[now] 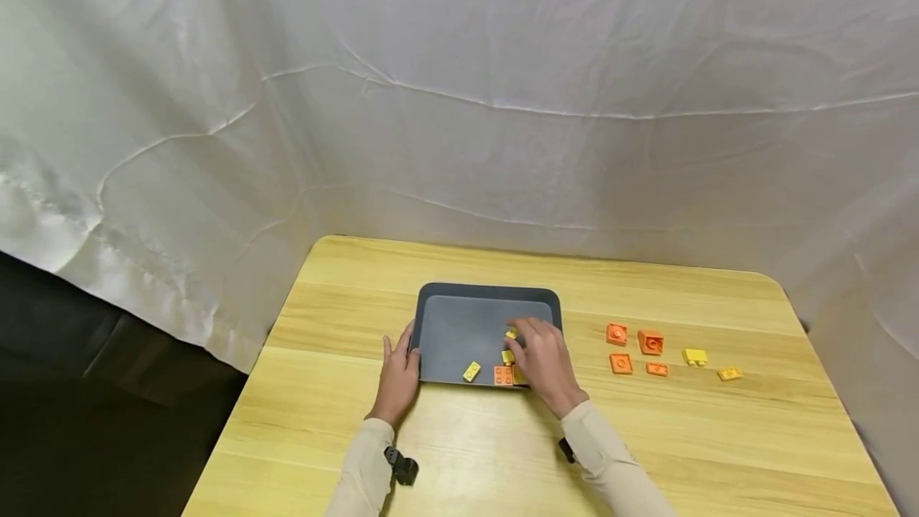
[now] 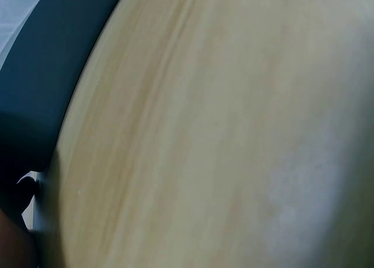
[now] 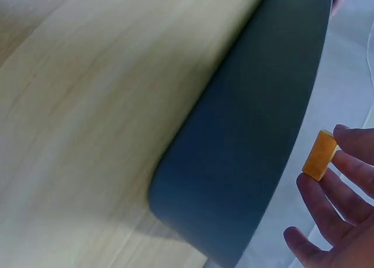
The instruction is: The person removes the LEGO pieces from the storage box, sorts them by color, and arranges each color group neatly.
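Observation:
A dark grey rectangular tray [image 1: 455,325] lies on the table. My left hand [image 1: 396,383] touches its left edge, fingers stretched along the side and thumb at the rim. My right hand [image 1: 547,363] is over the tray's right side and pinches a small yellow-orange toy building brick [image 3: 319,155] between thumb and fingertips. Under and beside that hand, near the front right corner, sit an orange brick [image 1: 503,376] and a yellow brick [image 1: 507,357]; another brick there is partly hidden by the hand. A yellow brick [image 1: 471,372] lies apart near the front wall.
Right of the tray, several orange bricks [image 1: 651,343] lie loose on the wooden table [image 1: 718,437]. Beyond them are a yellow brick [image 1: 695,357] and a yellow-orange brick [image 1: 729,373]. A pale curtain [image 1: 538,166] hangs behind the table and along its sides.

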A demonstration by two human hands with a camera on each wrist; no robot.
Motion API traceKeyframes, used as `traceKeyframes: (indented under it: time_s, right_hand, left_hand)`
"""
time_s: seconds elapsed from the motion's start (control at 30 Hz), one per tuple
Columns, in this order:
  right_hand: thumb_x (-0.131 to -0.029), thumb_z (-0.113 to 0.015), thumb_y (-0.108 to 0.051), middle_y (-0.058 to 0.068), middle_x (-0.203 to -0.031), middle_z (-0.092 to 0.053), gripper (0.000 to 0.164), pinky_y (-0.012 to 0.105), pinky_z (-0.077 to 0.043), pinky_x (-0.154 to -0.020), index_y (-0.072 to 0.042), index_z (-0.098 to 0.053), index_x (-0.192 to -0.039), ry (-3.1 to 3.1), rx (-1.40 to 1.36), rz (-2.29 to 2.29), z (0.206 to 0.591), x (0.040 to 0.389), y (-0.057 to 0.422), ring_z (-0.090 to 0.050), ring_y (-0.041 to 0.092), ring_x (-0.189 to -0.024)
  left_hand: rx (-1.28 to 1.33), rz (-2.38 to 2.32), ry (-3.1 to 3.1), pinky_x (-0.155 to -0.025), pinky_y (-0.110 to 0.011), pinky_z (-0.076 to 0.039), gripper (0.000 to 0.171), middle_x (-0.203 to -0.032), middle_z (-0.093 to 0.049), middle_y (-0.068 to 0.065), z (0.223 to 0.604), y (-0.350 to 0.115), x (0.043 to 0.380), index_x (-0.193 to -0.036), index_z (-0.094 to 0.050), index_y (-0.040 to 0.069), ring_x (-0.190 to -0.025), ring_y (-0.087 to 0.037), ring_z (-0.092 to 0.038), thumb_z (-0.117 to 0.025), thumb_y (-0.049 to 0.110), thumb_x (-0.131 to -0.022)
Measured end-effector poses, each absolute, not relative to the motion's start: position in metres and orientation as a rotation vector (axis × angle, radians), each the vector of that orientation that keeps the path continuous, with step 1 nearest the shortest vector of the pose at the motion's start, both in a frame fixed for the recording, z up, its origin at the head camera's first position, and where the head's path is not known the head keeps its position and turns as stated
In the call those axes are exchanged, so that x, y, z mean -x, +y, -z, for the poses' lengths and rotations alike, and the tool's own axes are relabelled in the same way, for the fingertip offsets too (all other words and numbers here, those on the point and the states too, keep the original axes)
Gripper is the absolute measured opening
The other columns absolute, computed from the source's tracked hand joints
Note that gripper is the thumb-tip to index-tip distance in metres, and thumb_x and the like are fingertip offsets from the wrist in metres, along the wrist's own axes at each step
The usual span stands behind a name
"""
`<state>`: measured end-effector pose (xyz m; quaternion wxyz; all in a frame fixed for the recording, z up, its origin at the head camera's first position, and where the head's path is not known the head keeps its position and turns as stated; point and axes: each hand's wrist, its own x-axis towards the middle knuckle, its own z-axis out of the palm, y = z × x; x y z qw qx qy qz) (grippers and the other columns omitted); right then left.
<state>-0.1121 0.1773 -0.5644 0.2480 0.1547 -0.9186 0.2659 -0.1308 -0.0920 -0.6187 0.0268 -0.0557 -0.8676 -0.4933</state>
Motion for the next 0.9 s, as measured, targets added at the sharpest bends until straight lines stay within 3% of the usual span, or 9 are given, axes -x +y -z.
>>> traceKeyframes:
  time_s: [0.2,0.37,0.6,0.9]
  right_hand:
    - [-0.079,-0.09,-0.004,0.014,-0.101,-0.076,0.031,0.056,-0.059,-0.089,-0.001,-0.077,-0.108,-2.489,-0.404,-0.702,0.561,0.109,0.189,-0.073,0.029,-0.085]
    - [-0.08,-0.089,-0.002,0.016,-0.102,-0.076,0.031,0.056,-0.06,-0.087,0.0,-0.076,-0.109,-2.476,-0.372,-0.728,0.559,0.106,0.202,-0.073,0.033,-0.09]
    - [-0.081,-0.088,-0.003,0.019,-0.102,-0.075,0.032,0.055,-0.061,-0.084,0.003,-0.076,-0.109,-2.468,-0.299,-0.727,0.56,0.102,0.222,-0.073,0.037,-0.092]
    - [-0.08,-0.089,-0.001,0.022,-0.102,-0.075,0.032,0.054,-0.063,-0.077,0.004,-0.075,-0.108,-2.479,-0.222,-0.697,0.564,0.095,0.241,-0.073,0.038,-0.09]
  left_hand:
    - [0.167,1.524,-2.692,-0.128,-0.059,0.001,0.053,-0.159,-0.045,-0.017,0.618,-0.092,0.13,-0.16,-0.04,0.005,-0.153,-0.045,-0.022,-0.046,0.005,-0.107]
    - [0.164,1.523,-2.69,-0.128,-0.06,0.001,0.053,-0.158,-0.045,-0.019,0.617,-0.091,0.13,-0.16,-0.04,0.004,-0.153,-0.046,-0.022,-0.046,0.005,-0.107]
    - [0.13,1.55,-2.715,-0.125,-0.066,-0.003,0.053,-0.161,-0.042,-0.017,0.615,-0.094,0.13,-0.161,-0.038,0.006,-0.155,-0.05,-0.001,-0.045,0.008,-0.108]
    - [0.165,1.534,-2.689,-0.127,-0.061,0.001,0.053,-0.159,-0.044,-0.018,0.621,-0.098,0.133,-0.16,-0.038,0.004,-0.154,-0.047,-0.016,-0.045,0.005,-0.108]
